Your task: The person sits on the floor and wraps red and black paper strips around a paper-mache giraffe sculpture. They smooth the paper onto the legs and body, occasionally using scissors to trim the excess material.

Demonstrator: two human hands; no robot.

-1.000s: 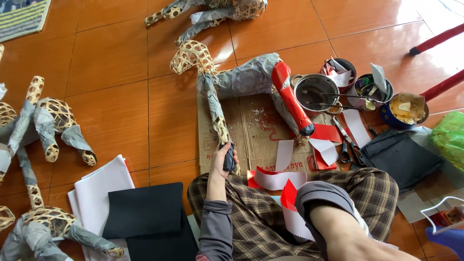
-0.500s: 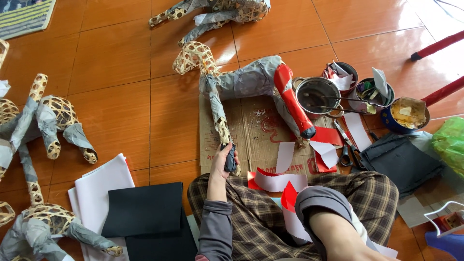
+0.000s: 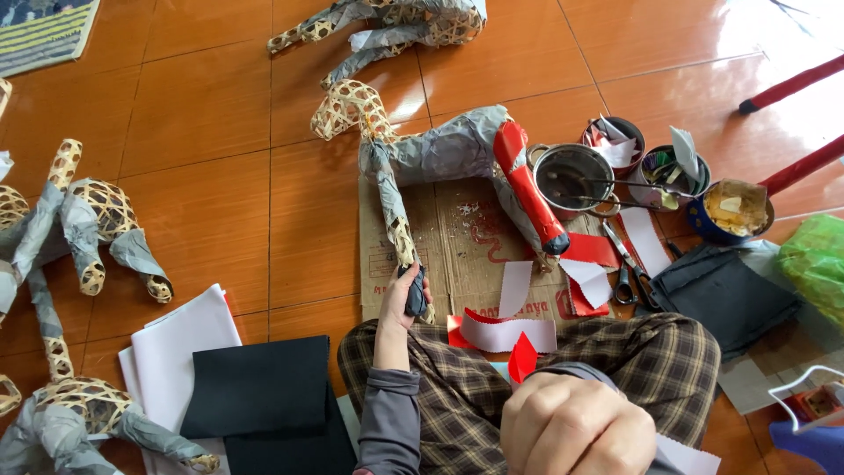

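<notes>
- At the far left we see two woven bamboo animal frames partly wrapped in grey paper, lying on the orange tiled floor.
- Just right of them, near our left knee, lies a stack of white sheets with black paper on top.
- Our left hand is closed around the foot of the front leg of a paper-covered bamboo animal, which lies on a sheet of cardboard in front of our crossed legs.
- The animal's hind leg is wrapped in red, the rest of its body in grey, with its head bare weave.
- Red and white paper strips lie along the cardboard's near edge, touching our plaid trousers.
- Our right hand is curled into a fist near the camera; we cannot tell whether it holds anything.
- Further right stand a metal pot, small tins of scraps, scissors and a dark folded cloth.
</notes>
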